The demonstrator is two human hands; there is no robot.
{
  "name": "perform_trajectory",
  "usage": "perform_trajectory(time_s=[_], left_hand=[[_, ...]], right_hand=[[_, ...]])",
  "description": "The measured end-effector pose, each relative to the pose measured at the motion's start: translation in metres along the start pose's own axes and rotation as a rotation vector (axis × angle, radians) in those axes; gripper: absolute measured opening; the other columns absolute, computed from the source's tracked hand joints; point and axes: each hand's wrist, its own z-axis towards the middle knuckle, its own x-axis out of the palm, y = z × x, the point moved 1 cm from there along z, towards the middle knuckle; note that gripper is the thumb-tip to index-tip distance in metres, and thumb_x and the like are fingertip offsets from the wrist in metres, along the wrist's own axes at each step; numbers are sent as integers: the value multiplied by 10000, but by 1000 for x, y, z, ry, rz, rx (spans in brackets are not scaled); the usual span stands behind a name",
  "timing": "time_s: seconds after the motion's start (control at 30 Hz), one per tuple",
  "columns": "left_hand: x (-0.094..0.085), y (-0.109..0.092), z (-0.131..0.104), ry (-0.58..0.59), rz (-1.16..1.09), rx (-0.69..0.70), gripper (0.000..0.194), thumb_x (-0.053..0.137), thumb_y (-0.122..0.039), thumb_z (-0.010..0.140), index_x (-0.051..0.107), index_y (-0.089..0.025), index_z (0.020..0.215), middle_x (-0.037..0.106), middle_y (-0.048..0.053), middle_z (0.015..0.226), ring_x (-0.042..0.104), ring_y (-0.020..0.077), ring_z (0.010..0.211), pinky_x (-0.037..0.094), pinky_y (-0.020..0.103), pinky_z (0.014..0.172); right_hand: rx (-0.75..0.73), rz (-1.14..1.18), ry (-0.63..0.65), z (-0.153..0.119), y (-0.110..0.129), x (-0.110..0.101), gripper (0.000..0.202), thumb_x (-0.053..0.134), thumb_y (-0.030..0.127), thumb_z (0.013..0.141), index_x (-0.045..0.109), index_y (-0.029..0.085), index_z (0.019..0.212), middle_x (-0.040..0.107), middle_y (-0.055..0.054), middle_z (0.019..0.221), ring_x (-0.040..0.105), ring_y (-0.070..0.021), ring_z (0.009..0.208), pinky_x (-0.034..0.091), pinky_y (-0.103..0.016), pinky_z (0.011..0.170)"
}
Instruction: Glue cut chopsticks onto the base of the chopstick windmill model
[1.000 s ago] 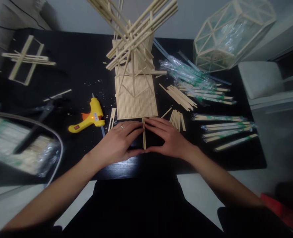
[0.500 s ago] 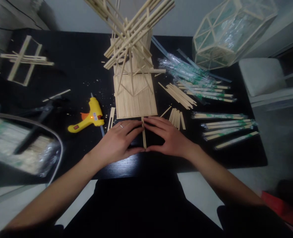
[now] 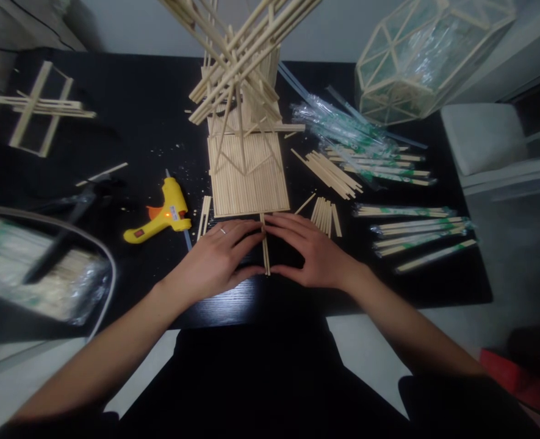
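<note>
Two thin wooden chopsticks lie side by side on the black table, pointing away from me. My left hand presses on them from the left with its fingertips and thumb. From the right, my right hand does the same, so the sticks are pinched between both hands. Just beyond my fingertips is the front edge of a flat panel of chopsticks, the base of a model built of sticks. Crossed stick blades rise above that base. A yellow glue gun lies left of my left hand, its orange light lit.
Loose chopsticks and shorter cut sticks lie to the right, with wrapped chopsticks beyond. A crossed stick frame is at the far left. A plastic bag of chopsticks sits near left; a stick-framed polyhedron stands back right.
My hands stay on the two chopsticks with almost no movement. The whole view has shifted slightly; the thumbs look a little farther from the near ends of the sticks.
</note>
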Motion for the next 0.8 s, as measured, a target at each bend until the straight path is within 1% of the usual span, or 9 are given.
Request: perform_trajectory(time_s=[0.13,0.37,0.53,0.67,0.8], left_hand=[[0,-1,1,-6,-5,-2,521,646,-471,1013,603,-135,1408,628,186,1442,618,354,1323,546,545,1084],[0,0,0,-8,-1,-4,526,641,-487,1014,605,-137,1405,627,187,1440,618,356,1320,548,554,1081],[0,-1,0,-5,11,0,524,638,-481,1016,602,-119,1393,626,193,1436,620,359,1311,548,544,1078],[0,-1,0,-9,12,-2,530,648,-479,1011,597,-121,1399,621,190,1442,614,352,1320,541,534,1089],[1,-1,0,-12,18,-2,534,642,-487,1013,592,-127,1406,620,189,1447,616,356,1319,546,542,1084]], right_hand=[[-1,-13,-1,0,0,1,750,781,399,923,472,231,1585,532,-143,1602,467,-320,1519,409,-588,1251],[1,-11,2,0,0,1,753,771,374,928,446,278,1600,524,-114,1614,454,-314,1529,406,-609,1247],[2,-12,1,0,0,1,735,773,405,930,471,256,1583,536,-128,1603,463,-318,1523,411,-605,1246],[-9,-26,-4,1,1,1,723,778,390,928,484,222,1567,534,-139,1603,459,-305,1526,415,-586,1249],[0,-17,1,1,1,1,728,767,389,936,468,247,1583,528,-127,1610,453,-311,1532,413,-598,1247]])
